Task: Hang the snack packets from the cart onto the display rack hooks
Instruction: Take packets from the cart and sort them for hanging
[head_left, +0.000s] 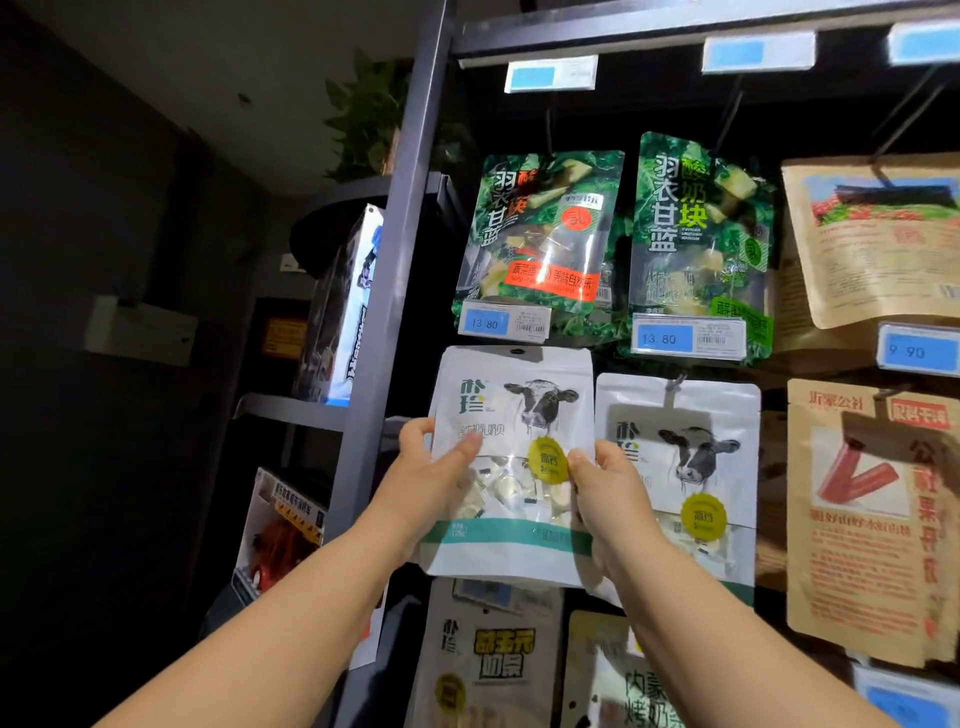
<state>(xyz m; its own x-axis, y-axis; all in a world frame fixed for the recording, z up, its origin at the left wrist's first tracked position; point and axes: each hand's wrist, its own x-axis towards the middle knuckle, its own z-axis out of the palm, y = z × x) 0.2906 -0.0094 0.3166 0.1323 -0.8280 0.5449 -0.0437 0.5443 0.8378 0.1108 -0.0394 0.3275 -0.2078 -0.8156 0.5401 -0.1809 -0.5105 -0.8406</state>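
While our left hand (431, 467) and right hand (608, 483) are gripping the packet (514, 415), we are seemingly hanging it (hook hidden); its hole (517, 352) needs aligning.

White cow-print snack packet (511, 457), upright, against display rack (395, 249)

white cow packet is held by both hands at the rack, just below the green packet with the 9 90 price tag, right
Not quite: in the head view the price tag on that green packet reads 13 80, not 9 90. The rest holds: the left hand and right hand hold the white cow packet at the rack, just below it.
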